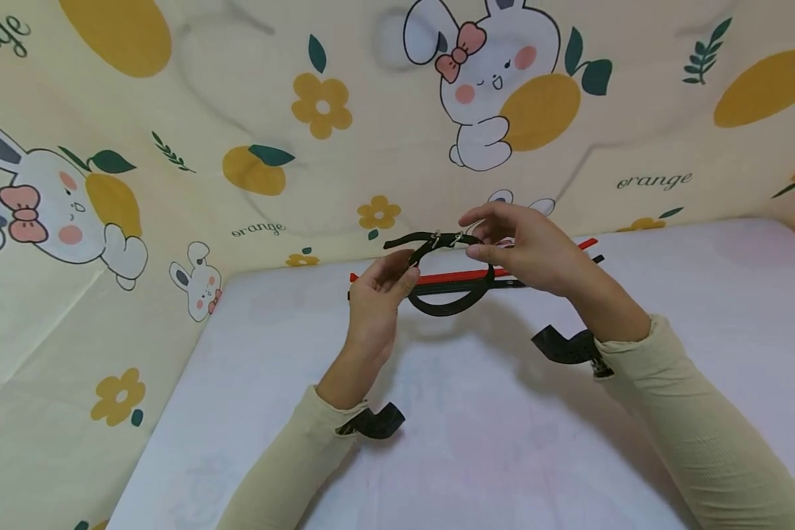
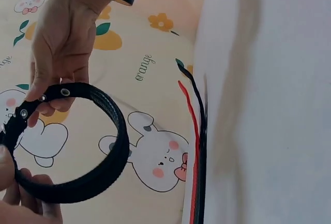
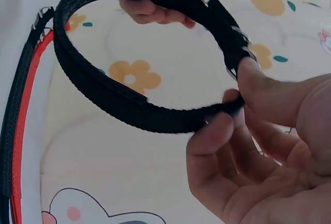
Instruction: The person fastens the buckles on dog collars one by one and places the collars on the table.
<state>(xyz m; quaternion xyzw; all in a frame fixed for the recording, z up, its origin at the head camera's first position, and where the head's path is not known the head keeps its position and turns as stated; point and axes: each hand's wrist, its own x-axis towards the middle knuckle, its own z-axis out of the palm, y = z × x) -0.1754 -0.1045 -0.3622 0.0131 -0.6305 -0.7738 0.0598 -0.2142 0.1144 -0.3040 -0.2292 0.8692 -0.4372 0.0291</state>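
A black strap (image 1: 452, 303) with metal eyelets and a buckle is curled into a ring and held above the white table (image 1: 477, 442). My left hand (image 1: 407, 269) pinches the ring's left side between thumb and fingers. My right hand (image 1: 473, 235) pinches the top right part near the metal buckle. In the right wrist view the right thumb and fingers (image 3: 217, 131) clamp the strap (image 3: 114, 100) where its ends overlap. The left wrist view shows the ring (image 2: 106, 169) with its eyelets, both hands on it.
A red strap (image 1: 464, 277) and another black strap (image 1: 556, 271) lie flat side by side along the table's far edge. A cloth printed with rabbits and oranges (image 1: 172, 147) hangs behind and on the left. Black wrist-mount bands (image 1: 570, 346) sit on both sleeves.
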